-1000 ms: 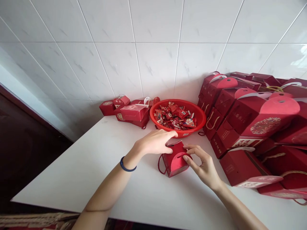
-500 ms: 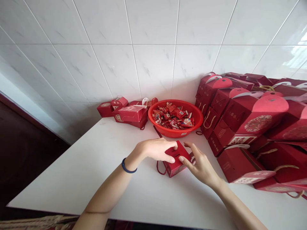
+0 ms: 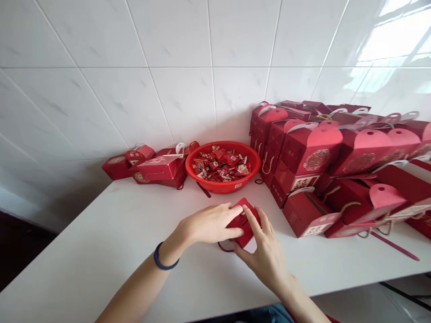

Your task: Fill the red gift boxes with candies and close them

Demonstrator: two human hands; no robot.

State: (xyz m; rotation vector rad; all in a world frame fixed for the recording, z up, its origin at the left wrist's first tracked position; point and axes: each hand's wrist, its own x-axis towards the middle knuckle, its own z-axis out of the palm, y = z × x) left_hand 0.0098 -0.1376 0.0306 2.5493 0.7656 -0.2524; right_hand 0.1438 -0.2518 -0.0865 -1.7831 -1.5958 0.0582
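Observation:
A small red gift box (image 3: 244,223) with a cord handle sits on the white table (image 3: 117,233) in front of me. My left hand (image 3: 210,223), with a blue band at the wrist, curls over the box's left side and top. My right hand (image 3: 262,251) presses on the box's right side, its fingers laid over the lid. Both hands grip the box, and most of it is hidden beneath them. Just behind it stands a red plastic basin (image 3: 222,185) full of wrapped sweets (image 3: 220,163).
A big heap of red gift boxes (image 3: 323,166) with round flaps fills the right of the table, some tipped over. A few smaller red boxes (image 3: 158,167) lie at the back left by the white tiled wall. The table's near edge runs below my arms.
The lid flap has gone down and both hands have closed over the box. My view has swung right, so basin and boxes shifted left in the picture.

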